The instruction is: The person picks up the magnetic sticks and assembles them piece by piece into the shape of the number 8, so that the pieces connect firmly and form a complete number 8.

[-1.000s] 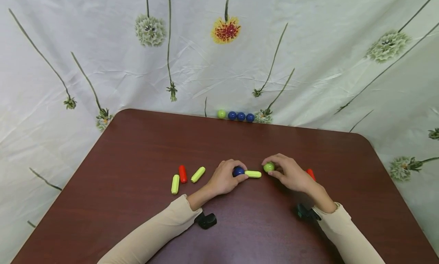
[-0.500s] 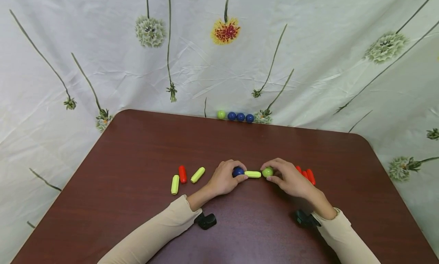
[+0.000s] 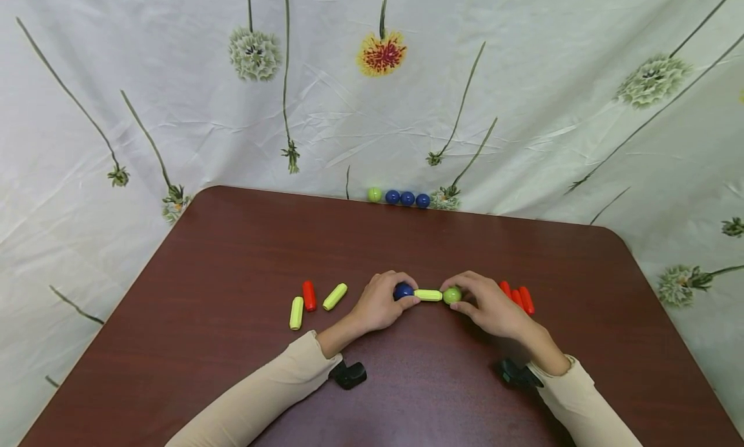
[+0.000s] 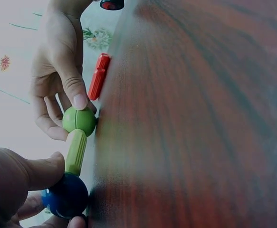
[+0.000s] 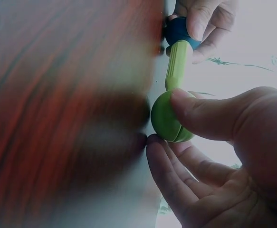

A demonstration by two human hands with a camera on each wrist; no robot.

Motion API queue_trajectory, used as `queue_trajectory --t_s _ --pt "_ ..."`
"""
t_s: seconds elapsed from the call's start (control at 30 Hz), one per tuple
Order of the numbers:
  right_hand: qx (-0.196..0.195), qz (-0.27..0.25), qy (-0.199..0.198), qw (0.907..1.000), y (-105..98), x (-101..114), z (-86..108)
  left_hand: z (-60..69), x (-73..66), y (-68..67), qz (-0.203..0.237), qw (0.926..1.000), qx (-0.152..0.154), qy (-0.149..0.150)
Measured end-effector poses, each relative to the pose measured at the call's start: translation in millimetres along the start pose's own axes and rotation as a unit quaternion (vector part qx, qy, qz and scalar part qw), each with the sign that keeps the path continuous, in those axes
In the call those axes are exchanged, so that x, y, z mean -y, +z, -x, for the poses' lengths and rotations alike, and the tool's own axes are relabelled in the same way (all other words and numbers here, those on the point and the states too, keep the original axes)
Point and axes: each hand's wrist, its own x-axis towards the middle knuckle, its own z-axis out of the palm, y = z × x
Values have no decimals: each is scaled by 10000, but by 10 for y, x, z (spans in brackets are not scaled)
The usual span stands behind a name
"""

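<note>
one blue ball in left grip, green ball in right grip

We can read no text, label, brand, number or sign in any of the three views.
</note>
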Motion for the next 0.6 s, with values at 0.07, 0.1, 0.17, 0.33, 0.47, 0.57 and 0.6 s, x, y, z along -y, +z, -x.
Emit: queue_trajectory --t_s 0.07,0.1,0.17,0.33,0.47,0.57,0.6 --pt "8 -43 -9 10000 3 6 -2 2 0 1 -7 10000 -3 27" --pt "7 -54 -11 10000 3 9 -2 2 -1 1 -8 10000 -6 42" --pt "8 -74 -29 10000 4 13 -3 1 -4 1 4 10000 -5 74" --pt "-4 -80 -37 10000 7 19 5 3 -8 1 27 9999 -11 132" --pt "-24 -62 -44 10000 15 20 12 6 -4 3 2 9999 -16 138" --pt "-36 -55 -44 10000 19 21 16 7 -9 0 -4 9999 -18 119" --pt "-38 -55 -41 10000 20 22 17 8 -12 -2 -5 9999 -15 114"
